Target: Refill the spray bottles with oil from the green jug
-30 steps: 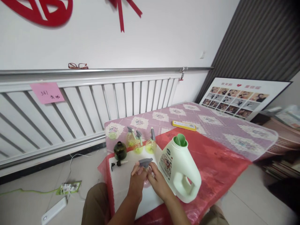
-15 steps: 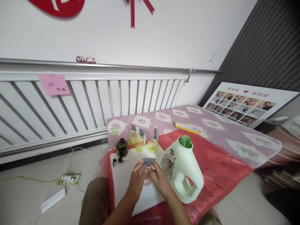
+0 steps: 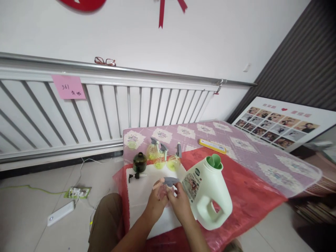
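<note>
Both hands are closed around a pink spray bottle (image 3: pixel 168 182) with a grey and peach trigger head, above a white cloth (image 3: pixel 139 213). My left hand (image 3: pixel 156 203) wraps its body from the left. The fingers of my right hand (image 3: pixel 181 201) grip near the neck, just under the head; the hands cover most of the bottle. Beyond them stand three clear spray bottles (image 3: pixel 174 162) with yellow-green liquid at the bottom. Left of these is a dark green bottle (image 3: pixel 139 162) without its top, and its black pump (image 3: pixel 135 176) lies in front.
A large pale green jug (image 3: pixel 212 196) with an open green spout stands close to my right hand. Red plastic sheeting (image 3: pixel 252 185) covers part of the patterned table (image 3: pixel 238 143). A yellow box (image 3: pixel 212 146) and a small green cap (image 3: pixel 132 144) lie farther back.
The view has shifted slightly, so everything sits a little differently in the picture. Both hands stay on the pink spray bottle; the other bottles and the jug keep their places.
</note>
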Action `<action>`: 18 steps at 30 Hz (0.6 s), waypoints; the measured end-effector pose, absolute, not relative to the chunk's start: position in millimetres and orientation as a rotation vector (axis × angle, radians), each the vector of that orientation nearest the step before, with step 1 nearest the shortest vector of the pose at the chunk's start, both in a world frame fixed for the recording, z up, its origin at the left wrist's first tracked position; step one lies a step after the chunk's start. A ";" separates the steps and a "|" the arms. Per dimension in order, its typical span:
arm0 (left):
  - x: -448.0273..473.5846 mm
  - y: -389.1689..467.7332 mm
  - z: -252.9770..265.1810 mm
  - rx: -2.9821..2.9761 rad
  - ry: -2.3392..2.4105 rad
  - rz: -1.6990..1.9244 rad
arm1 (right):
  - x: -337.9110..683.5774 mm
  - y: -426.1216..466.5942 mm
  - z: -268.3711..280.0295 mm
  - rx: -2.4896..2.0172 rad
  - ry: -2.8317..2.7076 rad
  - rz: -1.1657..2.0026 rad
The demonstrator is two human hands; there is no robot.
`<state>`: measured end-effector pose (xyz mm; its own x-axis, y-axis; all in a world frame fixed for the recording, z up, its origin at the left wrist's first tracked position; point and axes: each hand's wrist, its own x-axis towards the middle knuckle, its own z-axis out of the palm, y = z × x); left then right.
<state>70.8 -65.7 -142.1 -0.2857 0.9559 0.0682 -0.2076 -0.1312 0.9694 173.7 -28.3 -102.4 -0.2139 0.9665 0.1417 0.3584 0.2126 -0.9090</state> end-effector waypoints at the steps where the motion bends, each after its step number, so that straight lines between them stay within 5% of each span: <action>1: 70.9 -66.0 -143.4 0.949 1.193 1.591 | 172.2 -28.4 -103.8 -1.267 -1.688 0.982; 18: 70.9 -66.0 -148.4 0.877 1.237 1.586 | 168.0 -32.3 -101.7 -1.216 -1.656 1.021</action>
<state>70.9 -66.0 -148.4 -0.3312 0.9436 -0.0002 -0.2303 -0.0806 0.9698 168.0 -32.3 -101.7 -0.1947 0.9695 0.1491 0.3025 0.2039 -0.9311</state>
